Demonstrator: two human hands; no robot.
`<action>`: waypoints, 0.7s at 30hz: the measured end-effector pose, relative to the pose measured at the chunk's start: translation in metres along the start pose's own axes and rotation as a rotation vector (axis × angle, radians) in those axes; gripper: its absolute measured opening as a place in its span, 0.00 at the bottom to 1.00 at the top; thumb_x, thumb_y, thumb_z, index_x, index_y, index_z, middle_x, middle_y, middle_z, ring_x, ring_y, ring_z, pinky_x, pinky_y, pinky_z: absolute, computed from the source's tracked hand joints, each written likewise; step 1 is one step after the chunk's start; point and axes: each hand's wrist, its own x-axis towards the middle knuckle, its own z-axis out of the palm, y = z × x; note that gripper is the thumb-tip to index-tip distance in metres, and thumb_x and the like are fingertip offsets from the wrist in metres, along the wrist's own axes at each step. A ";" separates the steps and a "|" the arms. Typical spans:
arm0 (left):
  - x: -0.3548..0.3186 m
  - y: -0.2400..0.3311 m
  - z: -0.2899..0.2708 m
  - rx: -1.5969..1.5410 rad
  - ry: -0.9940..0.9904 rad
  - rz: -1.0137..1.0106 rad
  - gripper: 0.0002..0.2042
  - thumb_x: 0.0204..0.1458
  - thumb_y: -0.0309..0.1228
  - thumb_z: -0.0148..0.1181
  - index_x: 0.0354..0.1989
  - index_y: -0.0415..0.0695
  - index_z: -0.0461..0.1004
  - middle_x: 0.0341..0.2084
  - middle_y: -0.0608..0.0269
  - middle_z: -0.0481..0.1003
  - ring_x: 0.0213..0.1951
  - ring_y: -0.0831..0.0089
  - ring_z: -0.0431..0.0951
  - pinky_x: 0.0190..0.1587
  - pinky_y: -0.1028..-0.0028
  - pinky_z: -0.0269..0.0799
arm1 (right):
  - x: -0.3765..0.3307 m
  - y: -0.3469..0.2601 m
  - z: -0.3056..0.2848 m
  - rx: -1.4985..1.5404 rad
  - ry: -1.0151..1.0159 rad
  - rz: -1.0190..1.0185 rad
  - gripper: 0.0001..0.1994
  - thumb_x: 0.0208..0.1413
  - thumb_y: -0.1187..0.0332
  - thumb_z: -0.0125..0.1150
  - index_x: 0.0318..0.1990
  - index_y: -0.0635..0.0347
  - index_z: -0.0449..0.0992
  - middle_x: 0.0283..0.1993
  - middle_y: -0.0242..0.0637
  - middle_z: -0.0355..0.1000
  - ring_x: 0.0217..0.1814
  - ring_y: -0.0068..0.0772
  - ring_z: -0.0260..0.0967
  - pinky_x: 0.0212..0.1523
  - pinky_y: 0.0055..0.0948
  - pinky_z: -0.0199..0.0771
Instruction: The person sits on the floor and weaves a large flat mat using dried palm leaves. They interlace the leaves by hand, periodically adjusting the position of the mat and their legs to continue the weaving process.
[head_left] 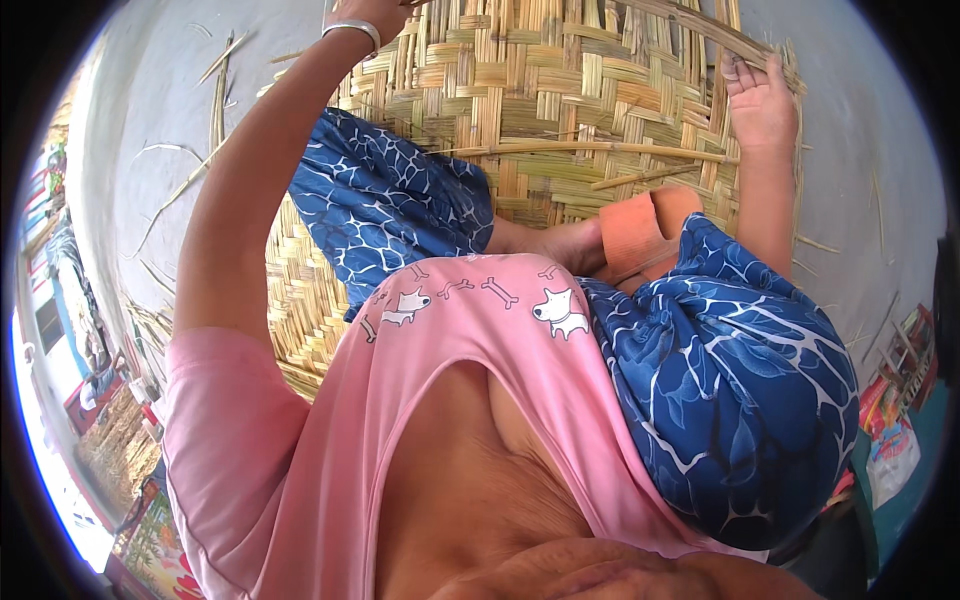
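A woven mat of split cane or bamboo strips (pixel 560 105) spreads on the floor beneath and in front of me. At its far right edge, the curled fingers of my right hand (pixel 763 105) grip a long flat strip (pixel 715 32) that slants up and out of the picture. My left hand (pixel 378 12) reaches over the far left part of the mat, a silver bangle (pixel 355 32) on its wrist. The picture's top edge cuts off most of its fingers, so their grip is hidden. A thin loose strip (pixel 600 147) lies across the weave between my arms.
My legs, in blue patterned cloth (pixel 400 200), rest on the mat, with an orange sandal (pixel 630 235) on one foot. Loose strips (pixel 220 95) litter the grey floor (pixel 165 80) at left. Colourful packets (pixel 890 450) stand at the right rim.
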 end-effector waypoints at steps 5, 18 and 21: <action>0.018 0.003 0.008 -0.032 0.117 -0.014 0.17 0.55 0.42 0.51 0.38 0.44 0.82 0.38 0.43 0.80 0.43 0.45 0.79 0.48 0.53 0.73 | 0.025 -0.004 0.016 -0.106 0.024 0.180 0.24 0.70 0.57 0.49 0.59 0.72 0.61 0.57 0.53 0.69 0.63 0.47 0.67 0.64 0.42 0.71; 0.083 0.016 -0.052 0.271 0.504 0.064 0.15 0.60 0.38 0.51 0.41 0.38 0.79 0.27 0.47 0.81 0.30 0.57 0.83 0.36 0.57 0.77 | 0.038 -0.013 0.130 -0.704 -0.707 0.193 0.27 0.66 0.55 0.55 0.63 0.69 0.65 0.60 0.49 0.70 0.58 0.38 0.72 0.60 0.35 0.74; 0.102 0.012 -0.061 0.633 0.503 0.202 0.15 0.58 0.39 0.53 0.41 0.39 0.79 0.30 0.42 0.80 0.33 0.51 0.82 0.39 0.55 0.76 | 0.037 -0.027 0.161 -0.711 -0.758 0.219 0.30 0.69 0.59 0.51 0.68 0.74 0.54 0.70 0.58 0.57 0.71 0.50 0.60 0.60 0.40 0.74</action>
